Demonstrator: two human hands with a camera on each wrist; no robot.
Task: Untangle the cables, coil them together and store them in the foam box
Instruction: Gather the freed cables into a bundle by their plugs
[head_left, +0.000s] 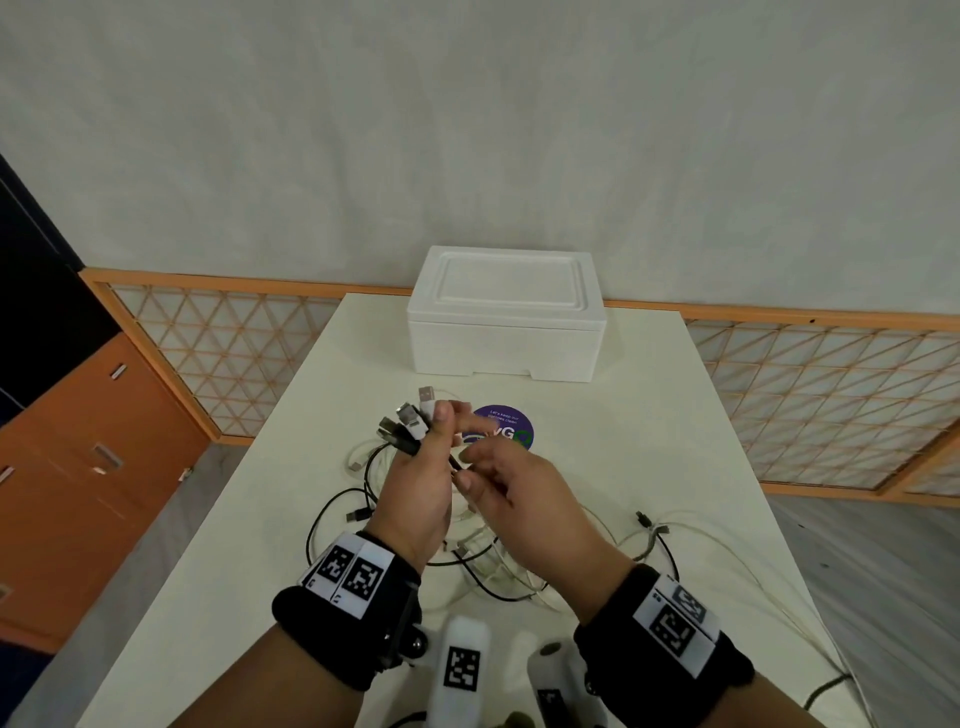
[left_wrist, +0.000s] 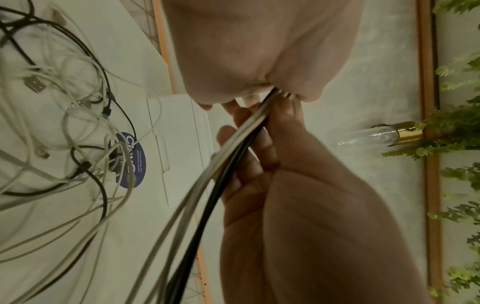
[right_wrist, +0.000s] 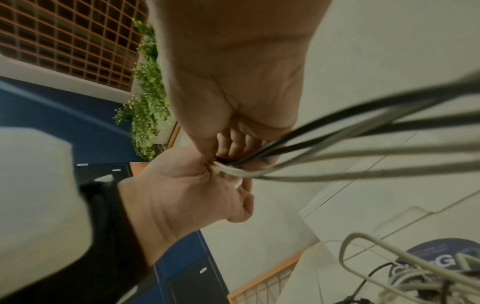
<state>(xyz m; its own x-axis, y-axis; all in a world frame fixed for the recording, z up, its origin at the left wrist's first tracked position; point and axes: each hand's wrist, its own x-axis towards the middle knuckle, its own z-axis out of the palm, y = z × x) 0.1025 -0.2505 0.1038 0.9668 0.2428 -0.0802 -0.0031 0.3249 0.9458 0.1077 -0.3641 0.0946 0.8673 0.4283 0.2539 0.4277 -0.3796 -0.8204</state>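
Note:
My left hand (head_left: 428, 441) is raised over the table and grips a bundle of cable ends (head_left: 410, 423), black and white, whose USB plugs fan out above the fist. My right hand (head_left: 475, 470) is right beside it, fingers curled, pinching the cables just below the left fist. In the left wrist view the bundle (left_wrist: 233, 148) runs down out of both hands. The rest of the cables lie as a loose tangle (head_left: 483, 566) on the white table (head_left: 649, 415) under my hands. The white foam box (head_left: 506, 312) stands at the table's far edge with its lid on.
A round blue sticker (head_left: 506, 423) lies on the table in front of the box. Thin white cables (head_left: 779, 587) trail to the near right table edge. A lattice screen (head_left: 831, 395) stands behind the table and an orange cabinet (head_left: 78, 467) at the left.

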